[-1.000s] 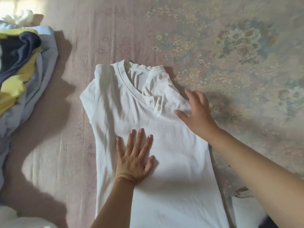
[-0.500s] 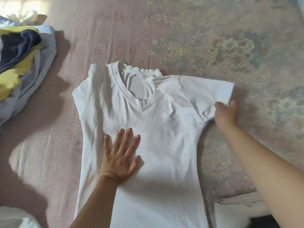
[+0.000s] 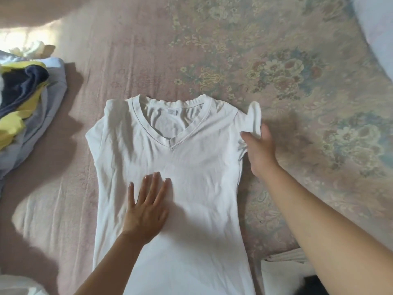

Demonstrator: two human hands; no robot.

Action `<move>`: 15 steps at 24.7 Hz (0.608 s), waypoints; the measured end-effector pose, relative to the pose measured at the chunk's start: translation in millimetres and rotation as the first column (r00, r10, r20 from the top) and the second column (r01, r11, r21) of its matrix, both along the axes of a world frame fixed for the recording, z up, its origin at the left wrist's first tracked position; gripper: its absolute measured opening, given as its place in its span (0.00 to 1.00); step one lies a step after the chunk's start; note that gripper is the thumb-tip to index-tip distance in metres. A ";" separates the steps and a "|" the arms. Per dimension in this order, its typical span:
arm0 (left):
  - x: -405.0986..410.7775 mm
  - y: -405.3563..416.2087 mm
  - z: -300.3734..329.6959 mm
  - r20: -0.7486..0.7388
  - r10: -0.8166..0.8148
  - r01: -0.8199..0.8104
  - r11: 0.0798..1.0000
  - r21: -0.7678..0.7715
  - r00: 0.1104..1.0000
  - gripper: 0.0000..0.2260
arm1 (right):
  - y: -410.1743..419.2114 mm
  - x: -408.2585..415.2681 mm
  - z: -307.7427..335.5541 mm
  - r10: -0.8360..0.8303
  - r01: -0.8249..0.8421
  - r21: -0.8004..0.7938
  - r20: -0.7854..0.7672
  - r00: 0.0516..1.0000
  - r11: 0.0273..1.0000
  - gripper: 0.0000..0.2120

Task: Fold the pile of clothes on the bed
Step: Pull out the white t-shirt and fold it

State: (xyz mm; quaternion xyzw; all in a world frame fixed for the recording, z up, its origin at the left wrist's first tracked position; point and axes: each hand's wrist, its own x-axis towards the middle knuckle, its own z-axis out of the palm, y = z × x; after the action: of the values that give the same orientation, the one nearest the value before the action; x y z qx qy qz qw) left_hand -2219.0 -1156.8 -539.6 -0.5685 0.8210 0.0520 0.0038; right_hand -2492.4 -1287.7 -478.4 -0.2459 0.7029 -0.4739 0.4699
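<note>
A white V-neck T-shirt (image 3: 191, 167) lies face up on the bed, collar away from me. My left hand (image 3: 146, 207) presses flat on its middle, fingers straight and spread. My right hand (image 3: 259, 150) grips the shirt's right sleeve (image 3: 255, 118) at the armpit, and the sleeve stands lifted and curled over. The shirt's left sleeve is tucked under the body. A pile of clothes (image 3: 25, 99) in yellow, navy and pale blue lies at the left edge.
The bed (image 3: 297, 81) has a pink floral cover. A white folded cloth (image 3: 282, 265) lies at the lower right under my right forearm. More white fabric (image 3: 17, 286) shows at the bottom left corner.
My right hand opened out the folded right side of the shirt and pulled the sleeve outward; now it lifts the sleeve and turns it back inward. My left hand stays pressed on the shirt.
</note>
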 end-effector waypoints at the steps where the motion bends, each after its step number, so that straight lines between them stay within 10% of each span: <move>1: -6.7 -6.5 6.8 -0.157 0.048 -0.051 0.999 -0.014 0.986 0.26 | -3.5 25.1 9.8 0.130 -0.131 -0.048 -0.033 0.991 0.990 0.12; 2: -15.4 -16.2 14.0 -0.387 0.167 -0.164 0.986 0.040 0.907 0.25 | -5.7 50.6 16.8 0.271 -0.272 -0.076 -0.026 0.962 0.959 0.14; 4: -34.9 -43.7 31.5 -0.711 0.568 -0.337 0.822 0.459 0.415 0.21 | 1.5 89.3 19.5 0.511 -0.507 -0.082 0.026 0.859 0.858 0.18; 6: -50.0 -75.6 35.8 -0.584 0.797 -0.236 0.545 0.805 -0.151 0.16 | 34.1 92.9 8.5 0.559 -0.564 -0.032 -0.100 0.823 0.825 0.21; 7: -54.4 -90.9 34.0 -0.500 0.825 -0.224 0.452 0.863 -0.264 0.16 | 58.1 83.7 1.8 0.536 -0.550 0.020 -0.256 0.804 0.835 0.22; 10: -61.5 -123.3 29.5 -0.443 0.857 -0.366 0.336 0.868 -0.263 0.16 | 145.9 49.0 -17.6 0.576 -0.415 0.401 -0.611 0.543 0.817 0.24; 15: -65.0 -143.9 27.7 -0.313 0.936 -0.366 0.238 0.900 -0.163 0.12 | 215.0 42.7 -18.1 0.819 -0.195 0.803 -0.510 0.262 0.563 0.15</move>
State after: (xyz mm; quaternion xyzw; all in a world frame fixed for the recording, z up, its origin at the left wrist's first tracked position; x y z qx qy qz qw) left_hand -2284.0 -1300.7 -511.9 -0.7607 0.1547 0.5534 -0.3019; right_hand -2449.7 -1072.7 -496.5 -0.5125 0.8105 0.1598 0.2344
